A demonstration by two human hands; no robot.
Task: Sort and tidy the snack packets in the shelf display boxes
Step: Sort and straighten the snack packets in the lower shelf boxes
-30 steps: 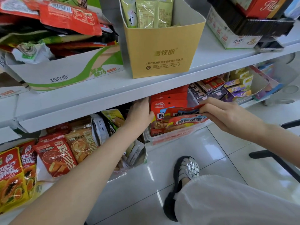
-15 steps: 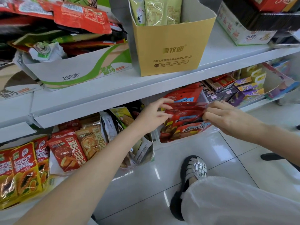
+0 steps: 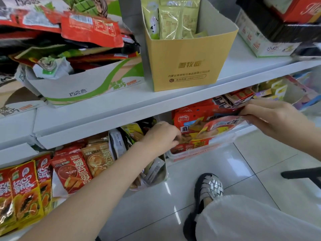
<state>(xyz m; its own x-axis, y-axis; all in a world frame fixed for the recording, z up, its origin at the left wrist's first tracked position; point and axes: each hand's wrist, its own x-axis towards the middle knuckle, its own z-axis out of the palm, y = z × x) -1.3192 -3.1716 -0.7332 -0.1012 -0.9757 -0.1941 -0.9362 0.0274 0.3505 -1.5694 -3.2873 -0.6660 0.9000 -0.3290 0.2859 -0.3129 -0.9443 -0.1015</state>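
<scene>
Red snack packets [image 3: 196, 122] stand in a clear plastic display box [image 3: 205, 151] on the lower shelf. My left hand [image 3: 160, 136] grips the lower left corner of the front packets, fingers curled. My right hand [image 3: 272, 117] pinches the right end of a red packet [image 3: 224, 125] lying across the top of the stack. Both hands are under the white upper shelf edge [image 3: 156, 108].
Left of the box stand more packets: brown [image 3: 97, 160], red [image 3: 71, 171] and yellow-red [image 3: 22, 192]. Above sit a yellow carton [image 3: 187, 66] and a white-green box [image 3: 83, 86] heaped with packets. Small boxes [image 3: 239, 96] fill the lower right. My sandalled foot [image 3: 208, 188] is on the tiled floor.
My left hand dropped from the packets' top to their lower left corner. My right hand stays on the right end of the top packet. The camera moved closer.
</scene>
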